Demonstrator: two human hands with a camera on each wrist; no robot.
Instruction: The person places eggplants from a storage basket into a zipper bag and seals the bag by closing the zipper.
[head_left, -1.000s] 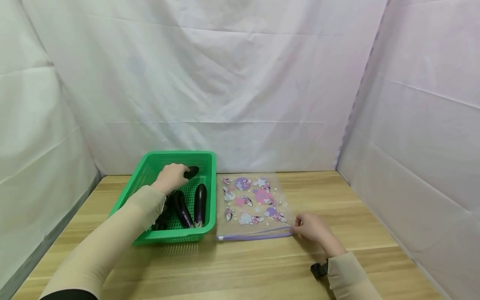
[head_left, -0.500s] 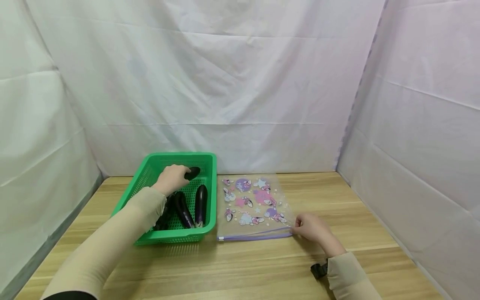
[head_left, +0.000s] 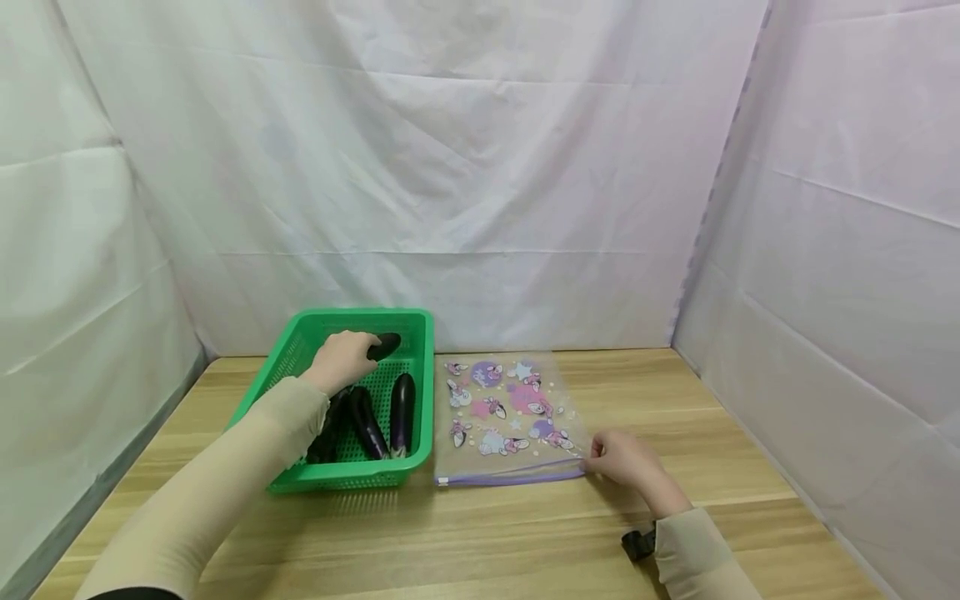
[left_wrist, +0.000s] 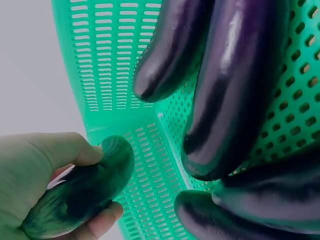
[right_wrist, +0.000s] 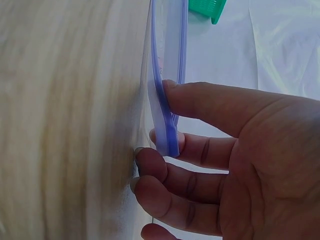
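Note:
Inside the green plastic basket [head_left: 427,400], toward its far end, my left hand [head_left: 341,360] grips a dark eggplant [left_wrist: 80,195]. Its rounded tip sticks out past my thumb and fingers, and the palm hides part of the rest. Several glossy purple eggplants [head_left: 402,408] lie in the basket below that hand; the sleeve partly covers some. A clear zip bag [head_left: 468,458] with pink and purple prints lies flat right of the basket. My right hand [head_left: 626,460] pinches the right end of its purple zip strip [right_wrist: 171,135] between thumb and finger. The white slider [head_left: 443,482] sits at the strip's left end.
A wood-grain table [head_left: 480,542] carries everything. White cloth walls [head_left: 480,167] stand behind and on both sides. A small black buckle [head_left: 638,544] hangs by the right wrist. The basket's right rim stands close beside the bag's left edge.
The head view has tilted slightly, so the scene sits a little lower. Both hands keep their holds; the bag and basket have not visibly moved.

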